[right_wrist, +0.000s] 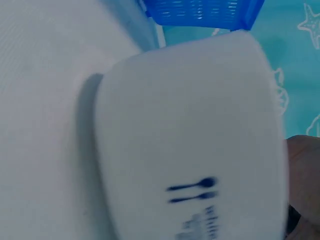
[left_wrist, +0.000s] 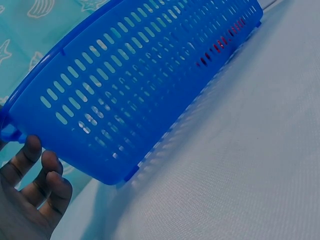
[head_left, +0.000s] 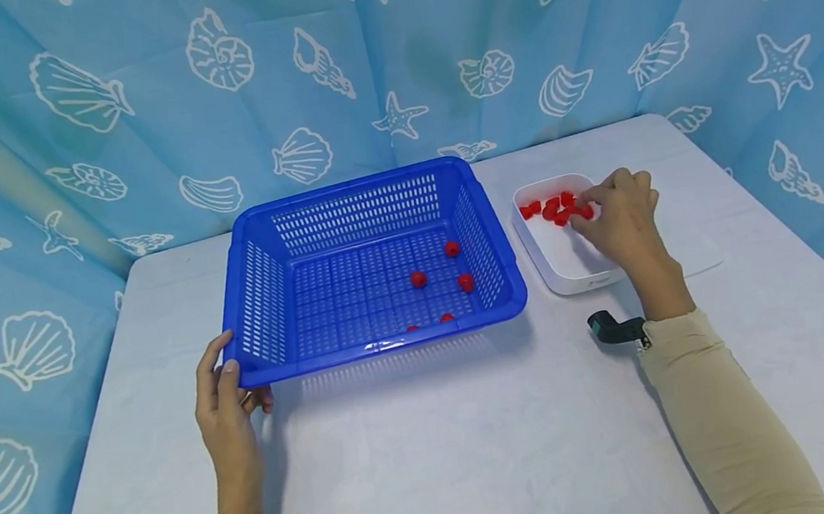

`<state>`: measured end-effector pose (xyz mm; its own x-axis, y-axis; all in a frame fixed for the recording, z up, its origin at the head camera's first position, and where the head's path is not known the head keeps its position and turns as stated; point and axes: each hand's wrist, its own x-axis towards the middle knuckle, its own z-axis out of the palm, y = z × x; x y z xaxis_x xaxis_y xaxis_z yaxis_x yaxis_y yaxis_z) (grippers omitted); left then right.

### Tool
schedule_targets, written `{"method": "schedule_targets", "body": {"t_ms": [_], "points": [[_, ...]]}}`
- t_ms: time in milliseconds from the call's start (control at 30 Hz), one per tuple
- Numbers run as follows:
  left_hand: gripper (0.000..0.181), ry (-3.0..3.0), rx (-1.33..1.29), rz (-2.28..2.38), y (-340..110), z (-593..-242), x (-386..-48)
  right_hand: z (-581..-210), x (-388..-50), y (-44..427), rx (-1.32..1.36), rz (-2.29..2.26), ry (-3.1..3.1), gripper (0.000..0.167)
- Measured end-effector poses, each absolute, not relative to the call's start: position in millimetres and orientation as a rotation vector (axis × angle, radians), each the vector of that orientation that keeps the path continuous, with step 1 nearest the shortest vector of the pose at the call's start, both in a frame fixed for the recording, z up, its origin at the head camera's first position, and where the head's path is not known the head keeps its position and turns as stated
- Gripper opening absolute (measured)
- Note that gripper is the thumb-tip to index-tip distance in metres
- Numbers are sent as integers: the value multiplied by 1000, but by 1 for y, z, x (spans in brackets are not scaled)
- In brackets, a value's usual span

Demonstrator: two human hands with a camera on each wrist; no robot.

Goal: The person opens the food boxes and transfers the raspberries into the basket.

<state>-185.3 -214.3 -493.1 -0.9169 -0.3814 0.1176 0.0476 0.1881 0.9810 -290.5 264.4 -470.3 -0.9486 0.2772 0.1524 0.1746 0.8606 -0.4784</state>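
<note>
Beside a blue basket (head_left: 352, 186) stood a white box (head_left: 573, 283).
Left hand (head_left: 224, 394) gripped the basket's corner; right hand (head_left: 625, 216) pinched a red piece (head_left: 587, 212) at the box.

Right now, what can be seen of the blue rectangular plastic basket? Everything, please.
The blue rectangular basket looks plastic, with a smooth rim, slotted walls and a gridded base. It sits open side up, slightly angled, on the white tabletop, apart from the white rounded-corner container to its right. The left hand holds its near-left corner; whether that corner is lifted is unclear. At least five small red pieces lie inside, toward the right, two partly hidden by the near rim.
</note>
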Motion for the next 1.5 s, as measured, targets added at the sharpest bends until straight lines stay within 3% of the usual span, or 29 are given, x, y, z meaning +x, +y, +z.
{"method": "schedule_targets", "body": {"t_ms": [1500], "points": [[42, -2161, 310, -1737, -215, -496, -188, -400, -246, 210, 82, 860, -2618, 34]]}}
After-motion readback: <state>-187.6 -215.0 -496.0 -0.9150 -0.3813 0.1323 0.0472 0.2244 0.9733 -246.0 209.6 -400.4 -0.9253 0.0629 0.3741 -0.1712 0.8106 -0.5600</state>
